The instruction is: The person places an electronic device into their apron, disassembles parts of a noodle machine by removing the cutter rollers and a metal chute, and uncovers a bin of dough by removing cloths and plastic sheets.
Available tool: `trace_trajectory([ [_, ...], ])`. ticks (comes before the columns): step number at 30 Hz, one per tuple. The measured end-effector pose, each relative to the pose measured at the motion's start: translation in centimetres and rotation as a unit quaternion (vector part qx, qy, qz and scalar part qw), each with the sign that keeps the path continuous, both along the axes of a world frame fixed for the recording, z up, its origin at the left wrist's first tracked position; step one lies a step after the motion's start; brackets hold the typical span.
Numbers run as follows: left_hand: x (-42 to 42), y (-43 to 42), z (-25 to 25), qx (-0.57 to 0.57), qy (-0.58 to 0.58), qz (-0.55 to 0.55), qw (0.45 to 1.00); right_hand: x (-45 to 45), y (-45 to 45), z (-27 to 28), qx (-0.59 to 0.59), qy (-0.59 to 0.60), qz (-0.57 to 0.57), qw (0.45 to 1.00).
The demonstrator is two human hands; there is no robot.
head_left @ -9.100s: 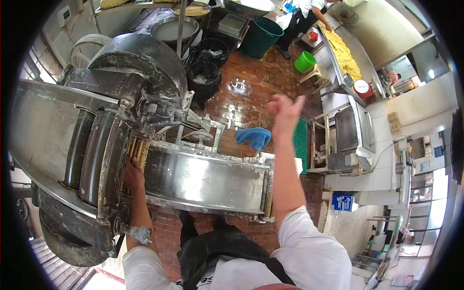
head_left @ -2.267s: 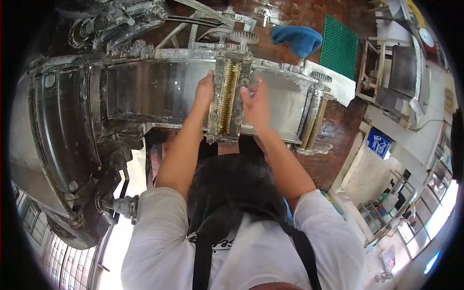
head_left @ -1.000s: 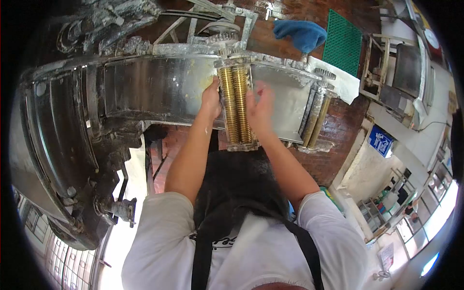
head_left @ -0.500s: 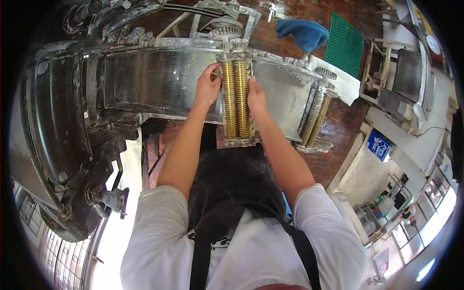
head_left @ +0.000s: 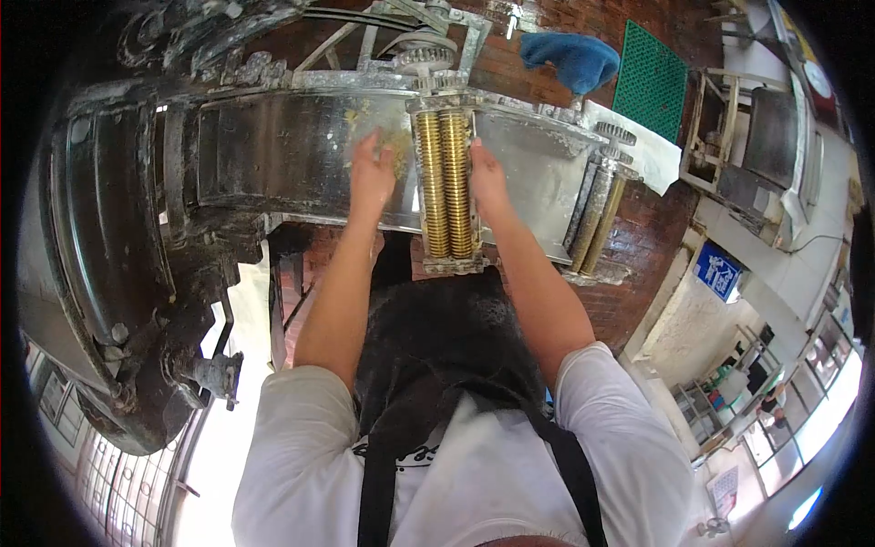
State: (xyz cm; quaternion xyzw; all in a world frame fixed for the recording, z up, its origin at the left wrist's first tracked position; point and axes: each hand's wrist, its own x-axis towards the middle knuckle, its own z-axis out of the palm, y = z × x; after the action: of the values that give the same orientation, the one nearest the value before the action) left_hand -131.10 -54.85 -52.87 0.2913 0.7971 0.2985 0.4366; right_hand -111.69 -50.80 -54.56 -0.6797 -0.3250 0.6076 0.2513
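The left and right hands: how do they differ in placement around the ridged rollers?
The left hand is apart from the frame of the rollers, while the right hand is at the frame's edge. Yellow residue shows on the metal bed beside the left hand, none beside the right hand. Both are bare.

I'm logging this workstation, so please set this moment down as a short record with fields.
Left hand: over the metal bed, apart from the rollers; nothing seen in it
Right hand: at the right side of the rollers' frame; grip unclear
Roller type: two, brass-coloured, ridged, side by side
Residue: yellow bits on the bed, near the left hand
Beyond the bed: blue cloth, green mat
Clothing: black apron, white shirt
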Motion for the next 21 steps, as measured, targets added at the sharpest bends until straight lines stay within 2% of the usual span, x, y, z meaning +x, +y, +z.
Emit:
trace_trajectory([
  [1, 1.0, 0.5, -0.5, -0.017, -0.174, 0.092, 0.980, 0.0, 0.6, 0.4, -0.032, 0.026, -0.038, 0.998],
  [2, 2.8, 1.5, 0.6, -0.037, -0.344, 0.179, 0.921, -0.3, 1.2, 1.5, -0.033, 0.032, -0.023, 0.999],
  [3, 5.8, 2.3, 1.8, 0.005, -0.245, 0.199, 0.949, -0.7, 1.8, 2.7, -0.033, 0.037, -0.010, 0.999],
  [5, 6.3, 2.6, 1.3, 0.016, -0.305, 0.255, 0.917, -1.1, 2.2, 3.9, -0.024, 0.035, 0.031, 0.999],
  [6, 6.8, 2.8, 1.1, 0.021, -0.334, 0.283, 0.899, -0.6, 2.3, 4.6, -0.063, 0.040, 0.024, 0.997],
  [7, 7.5, 3.0, 4.5, 0.036, -0.341, 0.284, 0.896, -0.1, 2.1, 4.6, -0.049, 0.053, -0.002, 0.997],
  [8, 7.8, 3.5, 6.0, 0.045, -0.361, 0.235, 0.902, 0.7, 1.7, 4.6, -0.038, 0.066, -0.026, 0.997],
  [9, 7.6, 2.8, 7.2, 0.040, -0.379, 0.190, 0.905, 2.0, 1.7, 7.6, -0.088, 0.132, -0.069, 0.985],
  [10, 7.3, 1.7, 8.2, 0.036, -0.396, 0.147, 0.906, 3.7, 0.8, 9.0, -0.096, 0.122, -0.096, 0.983],
  [11, 7.4, 1.4, 8.1, 0.026, -0.278, 0.055, 0.959, 5.6, 1.4, 10.2, -0.088, 0.115, -0.120, 0.982],
  [12, 7.6, 0.1, 7.0, 0.016, -0.151, -0.037, 0.988, 7.9, 1.8, 11.2, -0.082, 0.107, -0.143, 0.980],
  [13, 7.7, -2.4, 5.6, -0.003, -0.020, -0.126, 0.992, 10.5, 1.4, 12.4, -0.060, 0.111, -0.162, 0.979],
  [14, 7.8, -4.1, 3.7, -0.013, 0.116, -0.209, 0.971, 13.3, 1.9, 13.3, -0.031, 0.117, -0.177, 0.977],
  [15, 7.9, -4.7, 1.8, -0.019, 0.250, -0.284, 0.926, 16.5, 2.5, 13.8, -0.031, 0.109, -0.180, 0.977],
  [16, 8.0, -5.5, 0.6, -0.033, 0.374, -0.354, 0.857, 19.8, 2.3, 14.1, -0.040, 0.099, -0.184, 0.977],
  [18, 8.2, -5.8, -0.1, 0.008, 0.353, -0.335, 0.873, 26.2, 3.0, 13.9, -0.081, 0.075, -0.235, 0.966],
  [21, 8.5, -5.7, -0.3, 0.035, 0.359, -0.306, 0.881, 35.1, 3.3, 11.4, -0.036, 0.067, -0.271, 0.960],
])
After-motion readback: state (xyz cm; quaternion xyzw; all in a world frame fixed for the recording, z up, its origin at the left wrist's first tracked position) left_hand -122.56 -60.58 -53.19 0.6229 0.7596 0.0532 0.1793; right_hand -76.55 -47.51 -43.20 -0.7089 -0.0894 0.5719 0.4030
